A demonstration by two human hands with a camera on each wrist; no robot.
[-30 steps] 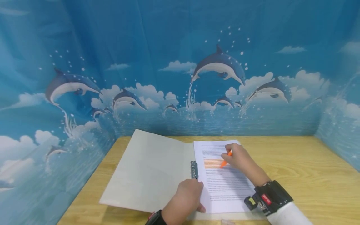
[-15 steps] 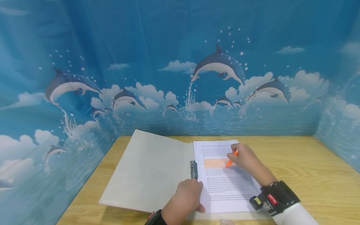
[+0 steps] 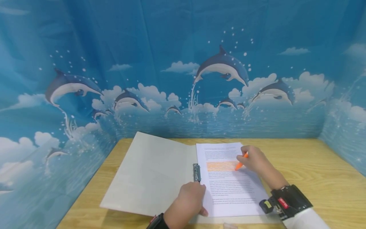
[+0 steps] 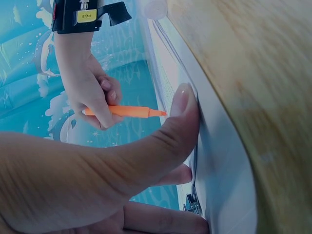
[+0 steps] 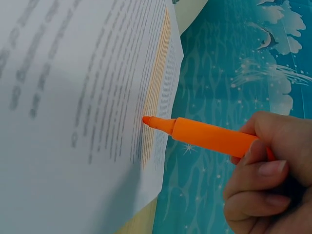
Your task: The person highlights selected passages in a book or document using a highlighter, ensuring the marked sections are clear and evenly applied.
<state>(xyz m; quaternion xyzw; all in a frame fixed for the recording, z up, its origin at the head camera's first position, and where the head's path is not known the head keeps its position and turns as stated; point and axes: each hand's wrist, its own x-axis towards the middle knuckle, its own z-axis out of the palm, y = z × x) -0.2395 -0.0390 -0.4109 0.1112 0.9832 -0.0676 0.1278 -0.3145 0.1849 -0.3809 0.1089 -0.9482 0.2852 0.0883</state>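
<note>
In the head view, my right hand (image 3: 255,161) pinches an orange highlighter (image 3: 241,162) between thumb and fingers. Its tip meets the printed page (image 3: 231,206) at the bottom of a block of orange-marked lines (image 3: 218,166), toward their right end; the right wrist view shows the uncapped highlighter (image 5: 214,137) slanting down onto the text. My left hand (image 3: 191,197) rests on the lower left edge of the page, below a metal clip (image 3: 196,172). Seen from the left wrist, the thumb (image 4: 179,117) lies straight along the sheet's edge with the other fingers extended.
An opened pale folder (image 3: 151,178) lies under the page, its cover spread left and slightly raised. Something small and clear (image 3: 230,226) sits at the front edge. The wooden table (image 3: 308,165) runs back to a blue dolphin-print curtain (image 3: 171,47).
My right hand has slid rightward with the highlighter, along the bottom marked line. The orange on that line now reaches farther right. My left hand has stayed in place.
</note>
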